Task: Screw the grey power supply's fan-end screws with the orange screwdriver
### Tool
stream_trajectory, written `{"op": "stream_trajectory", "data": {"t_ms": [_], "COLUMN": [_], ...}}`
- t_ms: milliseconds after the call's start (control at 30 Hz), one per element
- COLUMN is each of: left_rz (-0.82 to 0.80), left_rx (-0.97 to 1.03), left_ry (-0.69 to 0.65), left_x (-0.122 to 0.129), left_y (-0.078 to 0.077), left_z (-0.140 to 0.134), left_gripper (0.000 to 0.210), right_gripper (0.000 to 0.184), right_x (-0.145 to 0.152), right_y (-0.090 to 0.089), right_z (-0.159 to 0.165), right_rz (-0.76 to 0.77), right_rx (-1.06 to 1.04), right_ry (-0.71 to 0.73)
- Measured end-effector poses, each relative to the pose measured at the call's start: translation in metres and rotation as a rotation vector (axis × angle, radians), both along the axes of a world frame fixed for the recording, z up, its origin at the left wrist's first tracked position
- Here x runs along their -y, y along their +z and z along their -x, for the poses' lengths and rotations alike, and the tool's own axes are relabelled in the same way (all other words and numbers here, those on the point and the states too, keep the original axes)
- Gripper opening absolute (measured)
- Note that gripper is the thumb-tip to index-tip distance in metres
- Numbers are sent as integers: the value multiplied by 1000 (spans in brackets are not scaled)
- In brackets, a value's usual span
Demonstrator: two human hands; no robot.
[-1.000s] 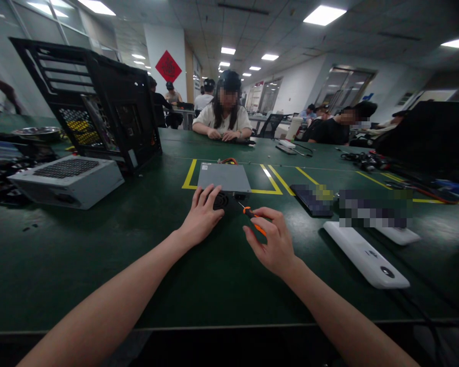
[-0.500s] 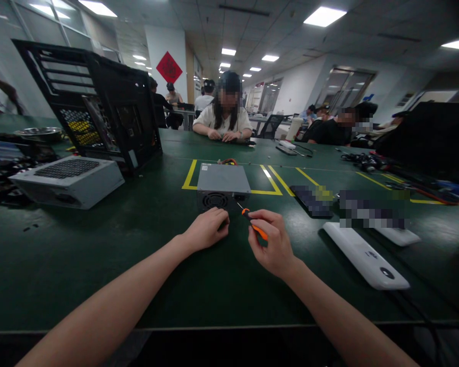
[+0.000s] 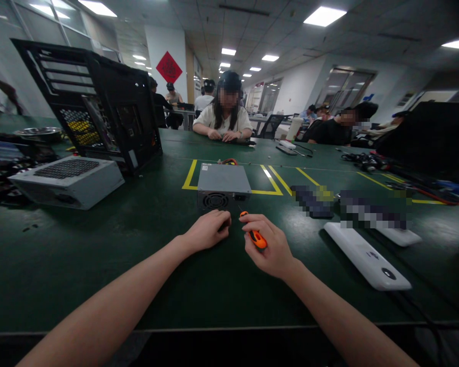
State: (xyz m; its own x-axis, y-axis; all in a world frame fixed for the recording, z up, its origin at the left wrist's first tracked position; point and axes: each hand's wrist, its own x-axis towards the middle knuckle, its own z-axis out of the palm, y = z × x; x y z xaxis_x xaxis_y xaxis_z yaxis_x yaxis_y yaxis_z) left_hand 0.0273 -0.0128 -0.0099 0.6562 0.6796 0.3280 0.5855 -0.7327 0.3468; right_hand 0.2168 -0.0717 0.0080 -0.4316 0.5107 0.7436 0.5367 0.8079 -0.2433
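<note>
Moved since a second ago: left hand, off the front edge of the grey power supply; orange-black screwdriver, handle dipped toward the wearer.

Hands, two, apart from each other. Left: fingers curled, at half past six from the power supply; contents, if any, cannot be told. Right hand: fingers clamped round the screwdriver, at five o'clock, shaft aimed at the unit's socket side; contact of the tip is too fine to tell.

Power supply, one, centre of the dial, flat on the green table, fan face at six, cable bundle at twelve.

Hazard, judged: tip may skid and scratch the casing or jab the left hand, should the unit slide unbraced or the shaft seat crooked.

Outward: second power supply, nine; black case, ten; white device, four.
</note>
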Motion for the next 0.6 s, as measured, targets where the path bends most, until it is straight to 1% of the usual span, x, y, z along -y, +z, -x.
{"op": "stream_trajectory", "data": {"t_ms": [67, 133, 200, 267, 367, 433, 500, 533, 600], "left_rz": [-8, -19, -21, -18, -12, -7, 6, 16, 32], "left_rx": [3, 5, 10, 18, 28, 33, 45, 55, 75], "left_ry": [-8, -17, -23, -29, -45, -55, -51, -42, -14], "left_x": [0, -1, -2, -3, -5, -6, -6, -6, -6], "left_y": [0, -1, -2, -4, -6, -7, -8, -8, -7], "left_z": [0, 0, 0, 1, 2, 2, 2, 2, 1], "left_gripper": [5, 6, 7, 8, 10, 11, 12, 12, 12], "right_gripper": [16, 17, 24, 31, 30, 24, 21, 23, 32], "right_x": [1, 0, -1, -2, -2, -1, -1, -1, -2], "right_y": [2, 2, 1, -1, -2, -2, -2, -2, -1], "right_z": [-1, -2, -2, -2, -2, -3, -3, -4, -4], "right_rz": [15, -5, -55, -114, -175, -178, -181, -196, -253], "right_rx": [-8, -60, -149, -183, -82, -43, -51, -55, -56], "right_ry": [2, -57, -113, -109, -84, -114, -160, -180, -198]}}
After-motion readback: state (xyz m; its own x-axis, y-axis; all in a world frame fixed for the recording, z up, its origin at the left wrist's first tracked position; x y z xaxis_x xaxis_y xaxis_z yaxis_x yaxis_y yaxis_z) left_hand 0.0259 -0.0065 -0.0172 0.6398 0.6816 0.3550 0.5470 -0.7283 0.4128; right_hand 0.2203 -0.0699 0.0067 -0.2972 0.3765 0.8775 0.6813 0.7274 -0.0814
